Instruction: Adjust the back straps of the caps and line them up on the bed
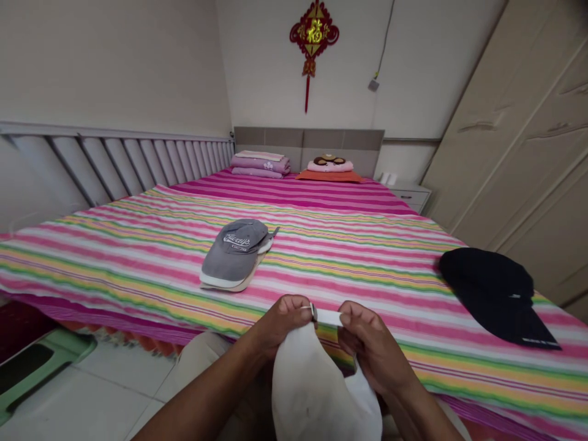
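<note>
A white cap hangs between my two hands at the bed's near edge, its back strap stretched across the top. My left hand pinches the strap beside its small metal buckle. On the other side, my right hand grips the strap between thumb and fingers. A grey cap with white lettering lies on the bed ahead, on top of one or more other caps whose pale edges show beneath it. To the right rests a black cap, brim toward me.
The bed wears a striped sheet. Folded purple bedding and a pink and orange pile sit by the headboard. A radiator runs along the left wall. A green stool stands at lower left, a wardrobe at right.
</note>
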A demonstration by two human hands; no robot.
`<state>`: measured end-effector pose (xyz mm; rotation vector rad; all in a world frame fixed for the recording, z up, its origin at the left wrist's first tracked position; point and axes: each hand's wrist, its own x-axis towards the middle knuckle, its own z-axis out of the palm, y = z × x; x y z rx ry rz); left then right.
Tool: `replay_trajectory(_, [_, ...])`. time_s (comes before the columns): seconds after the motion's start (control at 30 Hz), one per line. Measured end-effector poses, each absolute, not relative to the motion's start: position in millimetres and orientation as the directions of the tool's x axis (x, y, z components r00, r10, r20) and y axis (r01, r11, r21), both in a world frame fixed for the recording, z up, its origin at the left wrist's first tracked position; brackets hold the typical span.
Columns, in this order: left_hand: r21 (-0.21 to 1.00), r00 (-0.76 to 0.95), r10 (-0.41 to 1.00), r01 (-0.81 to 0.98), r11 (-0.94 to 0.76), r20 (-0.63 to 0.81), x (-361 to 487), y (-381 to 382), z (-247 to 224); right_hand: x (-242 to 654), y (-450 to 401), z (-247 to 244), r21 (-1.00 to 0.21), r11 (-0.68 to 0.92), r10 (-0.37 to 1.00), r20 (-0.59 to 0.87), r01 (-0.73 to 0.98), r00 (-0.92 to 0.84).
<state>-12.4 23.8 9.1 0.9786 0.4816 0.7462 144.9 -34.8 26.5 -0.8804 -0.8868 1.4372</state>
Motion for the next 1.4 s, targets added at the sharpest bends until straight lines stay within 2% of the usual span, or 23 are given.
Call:
replay_trajectory(0.1, [0.845, 0.602, 0.798, -0.435, 0.311, 0.016, -14, 28, 5, 157, -29, 25, -0.791, 0.011, 0.998, -0.034, -0.611, 0.061])
replay_trajectory(0.17, [0.811, 0.578, 0.814, -0.498, 0.305, 0.049, -14, 31, 4, 166, -25, 22, -0.778, 0.006, 0.998, -0.034, -0.629, 0.052])
replay_trajectory(0.23, [0.767, 0.566, 0.821, -0.557, 0.318, 0.072, -14, 34, 4, 174, -24, 16, -0.822, -0.099, 0.994, -0.052, -0.561, -0.100])
replay_trajectory(0.3, [0.728, 0.547, 0.835, -0.595, 0.340, 0.057, -13, 36, 5, 177, -24, 6, -0.837, -0.265, 0.936, -0.105, -0.478, -0.336])
replay_trajectory(0.33, [0.718, 0.541, 0.840, -0.597, 0.357, 0.032, -14, 38, 5, 177, -25, 0, -0.820, -0.334, 0.895, -0.122, -0.464, -0.428])
replay_trajectory(0.4, [0.712, 0.531, 0.847, -0.585, 0.389, -0.027, -15, 42, 4, 176, -27, -9, -0.760, -0.389, 0.863, -0.103, -0.521, -0.494])
replay_trajectory(0.5, [0.702, 0.586, 0.803, -0.528, 0.478, -0.107, -19, 50, 1, 171, -31, -13, -0.653, -0.333, 0.906, -0.021, -0.681, -0.423])
replay_trajectory(0.6, [0.684, 0.653, 0.736, -0.454, 0.571, -0.180, -24, 57, -7, 168, -34, -4, -0.601, -0.317, 0.914, 0.012, -0.734, -0.404])
replay_trajectory(0.77, [0.700, 0.721, 0.658, -0.355, 0.620, -0.218, -37, 59, -38, 173, -34, 5, -0.620, -0.275, 0.927, 0.031, -0.735, -0.373])
replay_trajectory(1.0, [0.774, 0.774, 0.617, -0.301, 0.557, -0.142, -55, 28, -98, 199, -28, -9, -0.646, -0.172, 0.981, -0.047, -0.744, -0.186])
replay_trajectory(1.17, [0.795, 0.596, 0.799, -0.443, 0.415, -0.086, -59, 43, -92, 207, -17, -13, -0.646, -0.062, 0.997, -0.075, -0.761, -0.017])
replay_trajectory(1.27, [0.857, 0.427, 0.904, -0.453, 0.245, -0.033, -70, 76, -54, 209, -11, -18, -0.633, -0.004, 0.996, -0.074, -0.774, 0.056])
replay_trajectory(1.3, [0.880, 0.338, 0.941, -0.447, 0.159, 0.001, -75, 89, -38, 211, -11, -21, -0.630, -0.011, 0.996, -0.079, -0.776, 0.051])
replay_trajectory(1.4, [0.886, 0.209, 0.976, -0.460, 0.051, 0.053, -98, 128, 12, 217, -14, -35, -0.614, -0.061, 0.992, -0.127, -0.787, 0.022])
